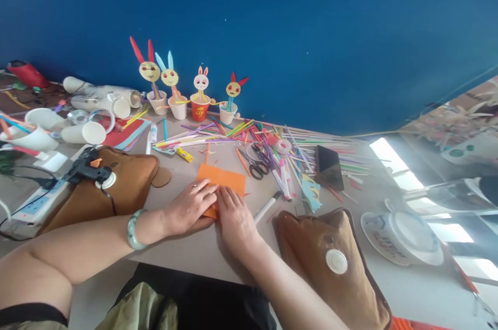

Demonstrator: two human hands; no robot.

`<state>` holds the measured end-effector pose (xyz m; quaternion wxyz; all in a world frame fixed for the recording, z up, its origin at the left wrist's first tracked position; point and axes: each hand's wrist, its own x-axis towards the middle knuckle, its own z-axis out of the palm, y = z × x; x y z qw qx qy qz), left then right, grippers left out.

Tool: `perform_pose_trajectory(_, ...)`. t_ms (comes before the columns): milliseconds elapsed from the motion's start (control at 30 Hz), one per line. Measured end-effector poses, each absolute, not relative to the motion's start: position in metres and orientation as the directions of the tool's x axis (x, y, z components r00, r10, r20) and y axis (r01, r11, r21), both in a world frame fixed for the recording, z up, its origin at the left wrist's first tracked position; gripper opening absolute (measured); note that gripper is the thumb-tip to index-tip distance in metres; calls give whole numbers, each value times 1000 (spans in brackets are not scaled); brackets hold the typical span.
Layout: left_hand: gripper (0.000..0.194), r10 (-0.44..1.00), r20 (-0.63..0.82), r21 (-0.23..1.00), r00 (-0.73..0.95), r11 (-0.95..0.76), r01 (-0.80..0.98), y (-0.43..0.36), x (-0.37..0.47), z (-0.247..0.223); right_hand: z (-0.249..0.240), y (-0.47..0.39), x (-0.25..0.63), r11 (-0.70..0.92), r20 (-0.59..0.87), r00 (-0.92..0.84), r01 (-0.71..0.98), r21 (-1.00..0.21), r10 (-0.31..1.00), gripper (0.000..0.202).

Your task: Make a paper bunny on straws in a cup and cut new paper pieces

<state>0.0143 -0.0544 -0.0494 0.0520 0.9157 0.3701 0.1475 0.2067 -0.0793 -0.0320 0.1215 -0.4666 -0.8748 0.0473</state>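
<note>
An orange sheet of paper lies on the table in front of me, its near part covered by my hands. My left hand, with a ring and a green bangle at the wrist, presses on the sheet's left near side, fingers together. Right beside it, my right hand rests its closed-up fingertips on the paper's near edge. Both sets of fingertips nearly meet. Black scissors and a white marker with a dark cap lie to the right of the sheet.
Rabbit-faced figures stand in cups, one a red cup, along the blue wall. Coloured sticks, a dark phone and a yellow glue stick lie about. Brown cushions flank my arms; a glue gun is left, a lidded bowl right.
</note>
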Motion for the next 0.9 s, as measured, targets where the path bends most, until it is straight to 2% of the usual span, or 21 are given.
perform_pose_trajectory(167,51,704,174,213,688,-709,672,-62,13,-49,-35,-83,207,554,157,-533,817,-160,831,53)
perform_pose_trajectory(333,58,716,179,182,674,-698,693,-69,18,-50,-29,-79,211,576,156,-555,788,-216,817,50)
perform_pose_trajectory(467,51,678,180,172,713,-735,656,-70,19,-48,-22,-74,211,573,144,-555,777,-260,819,34)
perform_pose_trajectory(633,44,601,233,174,764,-799,575,-67,20,-44,-19,-72,207,541,118,-528,809,-231,841,20)
perform_pose_trajectory(900,39,590,257,199,766,-808,555,-67,22,-36,-10,-70,198,459,68,-455,874,-157,888,16)
